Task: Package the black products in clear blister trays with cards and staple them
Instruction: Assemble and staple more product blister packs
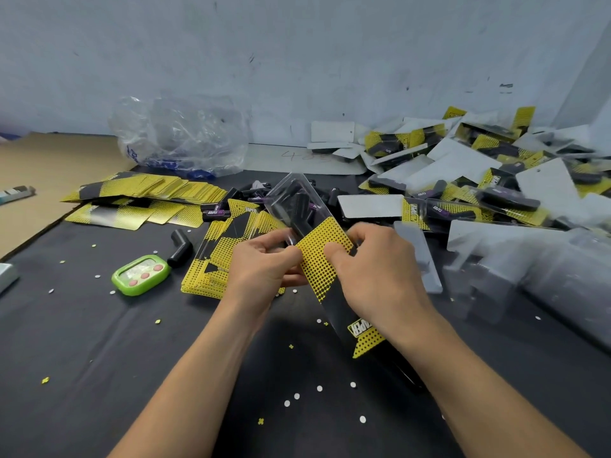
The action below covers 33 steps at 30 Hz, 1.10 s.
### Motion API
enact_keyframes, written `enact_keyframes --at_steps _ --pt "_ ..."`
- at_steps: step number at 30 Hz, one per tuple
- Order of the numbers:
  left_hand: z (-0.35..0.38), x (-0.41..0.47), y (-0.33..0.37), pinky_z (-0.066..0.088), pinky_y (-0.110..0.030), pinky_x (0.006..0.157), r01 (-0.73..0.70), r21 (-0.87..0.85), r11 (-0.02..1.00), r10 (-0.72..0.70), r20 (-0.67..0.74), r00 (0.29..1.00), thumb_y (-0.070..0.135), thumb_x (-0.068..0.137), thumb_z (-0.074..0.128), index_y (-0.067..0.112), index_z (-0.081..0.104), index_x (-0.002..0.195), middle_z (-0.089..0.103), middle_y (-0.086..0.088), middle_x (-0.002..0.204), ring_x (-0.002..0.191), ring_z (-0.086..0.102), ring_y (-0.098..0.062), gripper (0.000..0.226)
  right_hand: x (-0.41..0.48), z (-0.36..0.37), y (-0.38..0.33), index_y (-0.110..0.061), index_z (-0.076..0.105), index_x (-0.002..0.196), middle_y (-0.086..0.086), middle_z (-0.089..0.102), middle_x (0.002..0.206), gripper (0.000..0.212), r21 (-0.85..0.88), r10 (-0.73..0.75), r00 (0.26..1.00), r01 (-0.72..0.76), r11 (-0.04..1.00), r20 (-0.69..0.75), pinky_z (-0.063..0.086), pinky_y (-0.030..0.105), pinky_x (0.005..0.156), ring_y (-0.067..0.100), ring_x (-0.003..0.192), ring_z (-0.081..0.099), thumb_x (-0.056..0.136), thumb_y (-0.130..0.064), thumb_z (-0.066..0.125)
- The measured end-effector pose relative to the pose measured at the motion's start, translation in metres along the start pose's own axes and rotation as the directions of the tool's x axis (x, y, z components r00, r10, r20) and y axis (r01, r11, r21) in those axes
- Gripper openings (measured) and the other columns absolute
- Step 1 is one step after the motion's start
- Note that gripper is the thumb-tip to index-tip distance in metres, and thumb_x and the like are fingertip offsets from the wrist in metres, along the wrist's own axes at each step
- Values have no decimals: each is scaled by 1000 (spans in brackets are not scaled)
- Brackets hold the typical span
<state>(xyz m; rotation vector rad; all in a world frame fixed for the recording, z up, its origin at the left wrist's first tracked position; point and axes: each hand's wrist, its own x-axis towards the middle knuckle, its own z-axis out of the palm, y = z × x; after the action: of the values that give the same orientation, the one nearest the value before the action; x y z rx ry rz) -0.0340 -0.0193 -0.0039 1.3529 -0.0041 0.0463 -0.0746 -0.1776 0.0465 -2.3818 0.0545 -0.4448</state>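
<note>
Left hand (264, 264): pinches the tray (291, 196) end.
Right hand (380, 276): grips the card (322, 256).
Risk: card seemingly half in; skewed push may buckle it.

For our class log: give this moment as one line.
step: fitting card | left hand: holds blister tray | right hand: pinches card

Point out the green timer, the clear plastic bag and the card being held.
green timer (141, 272), head view, on its clear face.
clear plastic bag (185, 133), head view, on its crumpled middle.
card (325, 234), head view, on its yellow dotted part.
</note>
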Motion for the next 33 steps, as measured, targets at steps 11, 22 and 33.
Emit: enact_keyframes --at_steps 11,22,33 --pt "-4 7 1 57 -26 54 28 -44 999 -39 -273 961 -6 86 65 8 65 125 76 -10 71 60 73 -18 41 2 -40 2 -44 73 59 -26 67 85 37 169 20 909 -99 981 416 57 28 81 -9 91 62 76 -13 82" --pt "-2 5 5 55 -27 50 -6 6 1000 8 -308 951 -7 82 65 16 72 95 70 -12 62 51 66 -22 27 5 -58 8 -15 81 93 15 75 90 38 527 -223 919 20 850 325 49 26 73 16 79 66 85 13 55" --pt "0 5 4 59 -26 52 5 -60 998 -21 -275 961 -6 93 63 15 60 131 79 -7 77 70 78 -25 44 -32 2 -12 -36 33 149 -1 35 158 71 -351 -256 884 400 846 390 45 46 97 28 129 48 88 -16 62"
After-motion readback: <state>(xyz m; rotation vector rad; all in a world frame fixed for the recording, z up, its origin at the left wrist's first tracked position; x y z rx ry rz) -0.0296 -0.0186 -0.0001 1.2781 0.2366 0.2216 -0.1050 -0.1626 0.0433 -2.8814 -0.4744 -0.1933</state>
